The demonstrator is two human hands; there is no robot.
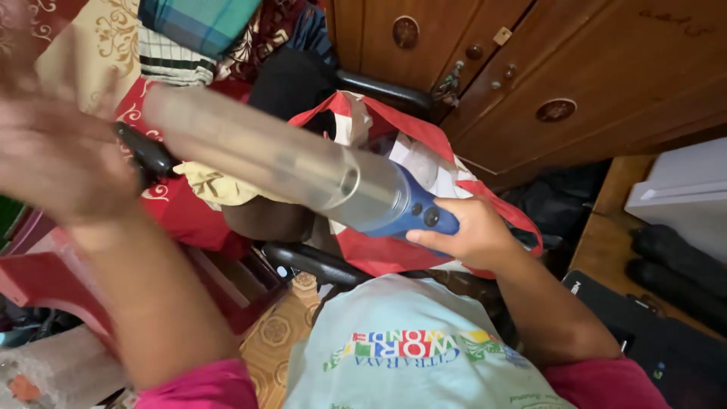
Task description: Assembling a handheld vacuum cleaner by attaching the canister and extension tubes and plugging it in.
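— What did the right hand (473, 231) have hold of, at centre right of the frame?

— It was closed around the blue handle of a handheld vacuum (303, 170), thumb laid along the side near two dark buttons. The vacuum's clear cylinder ran diagonally up toward the upper left, blurred at its far end.

— And the left hand (57, 155)?

— It was raised at the left edge of the frame, blurred, fingers spread and holding nothing. It sat just beside the far end of the cylinder; whether it touched it could not be told.

— What lay beneath the vacuum?

— A red and white bag (413, 151), open at the top, rested on a black chair (318, 261) at centre frame. Behind it, at upper right, stood a wooden cabinet (530, 68) with round carved medallions. Folded cloth, plaid and striped (189, 38), was piled at the upper left over red patterned bedding (182, 208).

— Anything lower down?

— A red plastic stool (45, 273) sat at lower left, and the person's pale blue shirt (409, 348) filled the bottom centre.
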